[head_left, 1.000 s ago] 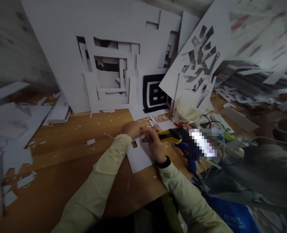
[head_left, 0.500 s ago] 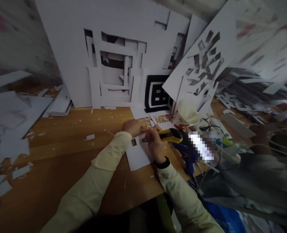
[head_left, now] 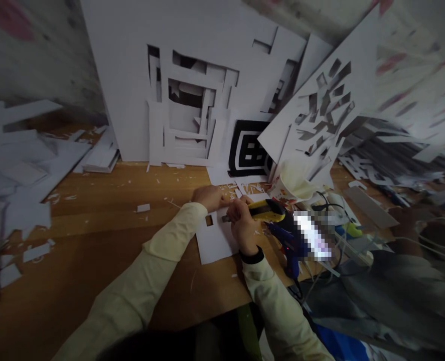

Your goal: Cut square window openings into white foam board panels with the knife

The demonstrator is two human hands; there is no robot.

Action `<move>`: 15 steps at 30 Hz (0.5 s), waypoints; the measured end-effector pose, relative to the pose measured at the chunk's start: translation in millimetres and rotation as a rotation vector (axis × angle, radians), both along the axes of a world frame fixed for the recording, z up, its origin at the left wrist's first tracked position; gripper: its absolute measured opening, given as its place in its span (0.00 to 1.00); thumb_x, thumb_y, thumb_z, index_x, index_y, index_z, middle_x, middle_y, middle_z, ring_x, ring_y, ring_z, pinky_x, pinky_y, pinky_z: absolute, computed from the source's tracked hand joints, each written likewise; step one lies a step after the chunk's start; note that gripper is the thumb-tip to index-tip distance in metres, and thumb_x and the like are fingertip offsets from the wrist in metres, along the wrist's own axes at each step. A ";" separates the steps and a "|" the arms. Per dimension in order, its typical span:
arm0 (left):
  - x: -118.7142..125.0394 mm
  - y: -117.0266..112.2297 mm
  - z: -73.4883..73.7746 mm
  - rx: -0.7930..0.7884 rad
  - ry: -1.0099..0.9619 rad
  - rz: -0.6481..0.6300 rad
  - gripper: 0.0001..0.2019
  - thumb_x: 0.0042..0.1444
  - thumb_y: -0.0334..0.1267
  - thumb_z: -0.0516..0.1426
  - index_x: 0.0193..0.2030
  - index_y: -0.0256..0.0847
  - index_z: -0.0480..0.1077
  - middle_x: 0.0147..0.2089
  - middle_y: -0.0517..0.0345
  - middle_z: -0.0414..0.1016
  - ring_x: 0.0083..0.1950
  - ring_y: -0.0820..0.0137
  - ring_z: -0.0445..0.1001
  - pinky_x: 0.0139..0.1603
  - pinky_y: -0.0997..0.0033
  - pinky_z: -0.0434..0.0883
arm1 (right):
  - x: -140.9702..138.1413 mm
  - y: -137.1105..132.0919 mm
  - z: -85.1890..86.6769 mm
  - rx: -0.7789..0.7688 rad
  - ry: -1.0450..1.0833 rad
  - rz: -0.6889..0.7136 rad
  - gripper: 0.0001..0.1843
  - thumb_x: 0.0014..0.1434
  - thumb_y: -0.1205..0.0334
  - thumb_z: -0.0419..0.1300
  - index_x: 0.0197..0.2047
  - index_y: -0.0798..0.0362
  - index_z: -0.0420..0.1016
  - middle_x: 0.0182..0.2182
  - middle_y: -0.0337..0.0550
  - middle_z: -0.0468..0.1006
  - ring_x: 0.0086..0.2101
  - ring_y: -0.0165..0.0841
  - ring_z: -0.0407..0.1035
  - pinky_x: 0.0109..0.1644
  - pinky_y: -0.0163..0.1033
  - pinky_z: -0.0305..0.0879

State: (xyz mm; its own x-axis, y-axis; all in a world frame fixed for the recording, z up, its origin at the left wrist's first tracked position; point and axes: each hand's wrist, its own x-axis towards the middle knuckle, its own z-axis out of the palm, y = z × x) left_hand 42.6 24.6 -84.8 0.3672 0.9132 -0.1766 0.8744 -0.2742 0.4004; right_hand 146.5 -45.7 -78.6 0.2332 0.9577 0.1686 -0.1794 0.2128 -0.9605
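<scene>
A white board piece (head_left: 216,245) with a small rectangular hole lies flat on the wooden table. My left hand (head_left: 208,198) is at its far edge, fingers curled; what they grip, if anything, is hidden. Close beside it, over the board, my right hand (head_left: 243,225) is closed around a yellow and black utility knife (head_left: 265,210). The knife's handle points right, and its metal tip shows left of my fingers, near the board's surface. White scraps (head_left: 250,188) lie just beyond both hands.
Large cut-out white boards (head_left: 128,110) lean at the back. A paper cup (head_left: 288,185), a blue glue gun (head_left: 292,248) and a lit, blurred-out screen (head_left: 312,235) are on the right, among cables. Paper stacks (head_left: 22,165) sit left. Another person's hand (head_left: 410,225) is at far right.
The view has shifted slightly, so the background sits a little further right. Both hands and the knife stay nearly where they were on the board.
</scene>
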 end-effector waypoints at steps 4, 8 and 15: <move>0.8 1.6 -2.0 0.003 -0.012 -0.004 0.24 0.60 0.61 0.52 0.38 0.48 0.83 0.42 0.51 0.84 0.44 0.60 0.80 0.40 0.69 0.70 | 1.2 1.2 1.9 -0.007 -0.001 0.009 0.28 0.51 0.49 0.65 0.19 0.48 0.48 0.15 0.25 0.47 0.17 0.22 0.41 0.20 0.34 0.41; 1.4 3.4 -4.0 0.011 -0.027 -0.016 0.28 0.60 0.64 0.49 0.35 0.46 0.82 0.40 0.50 0.83 0.43 0.59 0.80 0.38 0.68 0.69 | 0.7 1.3 4.5 -0.023 0.021 0.017 0.27 0.49 0.51 0.65 0.19 0.48 0.49 0.14 0.25 0.48 0.17 0.21 0.40 0.20 0.34 0.39; -0.2 2.0 3.0 -0.026 -0.061 -0.019 0.23 0.59 0.60 0.52 0.37 0.46 0.81 0.41 0.52 0.83 0.43 0.60 0.79 0.36 0.69 0.67 | 0.0 1.8 5.9 -0.020 0.068 0.011 0.24 0.49 0.57 0.64 0.19 0.48 0.48 0.15 0.25 0.48 0.17 0.21 0.40 0.20 0.32 0.39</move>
State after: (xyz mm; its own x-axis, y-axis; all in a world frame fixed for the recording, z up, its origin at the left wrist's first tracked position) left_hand 42.4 26.6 -81.7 0.3949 0.9015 -0.1770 0.8428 -0.2789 0.4603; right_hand 146.4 -44.0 -72.7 0.2332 0.9632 0.1336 -0.2465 0.1915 -0.9500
